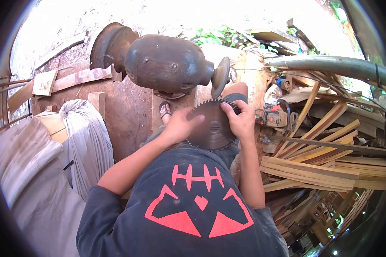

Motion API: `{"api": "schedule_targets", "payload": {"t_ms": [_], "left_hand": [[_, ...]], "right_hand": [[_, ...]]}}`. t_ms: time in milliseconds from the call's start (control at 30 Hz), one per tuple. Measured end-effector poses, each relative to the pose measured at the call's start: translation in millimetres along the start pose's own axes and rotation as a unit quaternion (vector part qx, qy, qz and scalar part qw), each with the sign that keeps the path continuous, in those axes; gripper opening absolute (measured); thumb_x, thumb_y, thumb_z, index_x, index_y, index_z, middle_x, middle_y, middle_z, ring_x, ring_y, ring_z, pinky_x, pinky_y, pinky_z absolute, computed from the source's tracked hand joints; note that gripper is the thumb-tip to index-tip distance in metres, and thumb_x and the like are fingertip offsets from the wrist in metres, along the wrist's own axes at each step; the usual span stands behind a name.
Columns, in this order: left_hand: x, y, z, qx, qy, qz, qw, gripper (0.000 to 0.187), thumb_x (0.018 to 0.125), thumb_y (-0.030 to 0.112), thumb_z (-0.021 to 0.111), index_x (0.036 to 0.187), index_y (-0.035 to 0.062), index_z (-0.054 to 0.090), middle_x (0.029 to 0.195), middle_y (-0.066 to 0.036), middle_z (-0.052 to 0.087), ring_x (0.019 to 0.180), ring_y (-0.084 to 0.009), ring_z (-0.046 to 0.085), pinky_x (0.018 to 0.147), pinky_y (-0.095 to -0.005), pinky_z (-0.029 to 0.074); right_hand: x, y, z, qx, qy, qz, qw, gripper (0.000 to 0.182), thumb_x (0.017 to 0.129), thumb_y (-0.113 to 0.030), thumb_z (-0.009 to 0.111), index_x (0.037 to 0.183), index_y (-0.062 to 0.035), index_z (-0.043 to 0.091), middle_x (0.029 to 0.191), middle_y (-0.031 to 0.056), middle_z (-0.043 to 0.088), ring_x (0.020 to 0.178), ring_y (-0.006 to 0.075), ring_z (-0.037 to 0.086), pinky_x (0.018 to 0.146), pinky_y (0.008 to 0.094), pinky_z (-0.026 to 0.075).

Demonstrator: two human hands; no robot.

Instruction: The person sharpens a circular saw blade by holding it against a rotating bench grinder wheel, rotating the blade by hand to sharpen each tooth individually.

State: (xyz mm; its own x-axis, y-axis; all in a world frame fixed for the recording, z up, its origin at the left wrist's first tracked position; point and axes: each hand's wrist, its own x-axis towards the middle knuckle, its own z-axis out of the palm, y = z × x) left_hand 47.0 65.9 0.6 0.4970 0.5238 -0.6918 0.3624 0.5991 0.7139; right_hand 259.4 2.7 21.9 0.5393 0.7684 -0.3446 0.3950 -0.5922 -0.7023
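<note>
A round, dark circular saw blade [213,130] with teeth all round its rim is held up in front of my lap. My left hand [180,125] grips its left edge, the fingers reaching over the face and slightly blurred. On the other side my right hand [241,120] pinches the upper right rim, thumb on the near face and fingers curled behind. Just above the blade is the thin grinding wheel [220,77] of a bench grinder [166,62]; its lower edge comes close to the top teeth in this view.
A bigger wheel or guard [111,45] sits at the grinder's left end. Grey cloth [86,143] drapes over things at left. To the right lie a chainsaw-like power tool [273,117], stacked wood strips [309,171] and a metal pipe [326,63].
</note>
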Motion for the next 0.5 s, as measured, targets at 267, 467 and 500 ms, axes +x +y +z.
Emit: {"api": "schedule_targets", "payload": {"t_ms": [267,467,500], "left_hand": [[0.0,8.1,-1.4,0.078,0.031,0.079,0.993,0.047,0.098,0.032,0.073,0.119,-0.0098,0.067,0.102,-0.020,0.076,0.091,-0.0238,0.074,0.081,-0.0367,0.056],[2.1,6.8,-1.7,0.102,0.041,0.087,0.990,0.044,0.097,0.033,0.073,0.110,-0.0089,0.070,0.094,-0.021,0.076,0.084,-0.0256,0.074,0.077,-0.0393,0.056],[2.8,5.9,-1.7,0.102,0.042,0.082,0.990,0.045,0.096,0.034,0.074,0.112,-0.0076,0.070,0.093,-0.020,0.075,0.086,-0.0256,0.072,0.081,-0.0398,0.055]], "right_hand": [[4.8,-4.2,-2.2,-0.008,0.002,-0.017,1.000,0.034,0.090,-0.030,0.085,0.088,0.0021,0.074,0.070,0.0036,0.068,0.066,0.0082,0.057,0.062,0.0296,0.048],[0.3,-6.1,0.5,0.038,0.017,-0.012,0.999,0.037,0.087,-0.032,0.085,0.087,0.0024,0.071,0.065,0.0032,0.059,0.064,0.0095,0.051,0.060,0.0318,0.046],[0.7,-3.1,1.8,0.044,0.019,-0.017,0.999,0.037,0.087,-0.032,0.085,0.087,0.0024,0.071,0.065,0.0029,0.058,0.064,0.0093,0.051,0.060,0.0317,0.046]]}}
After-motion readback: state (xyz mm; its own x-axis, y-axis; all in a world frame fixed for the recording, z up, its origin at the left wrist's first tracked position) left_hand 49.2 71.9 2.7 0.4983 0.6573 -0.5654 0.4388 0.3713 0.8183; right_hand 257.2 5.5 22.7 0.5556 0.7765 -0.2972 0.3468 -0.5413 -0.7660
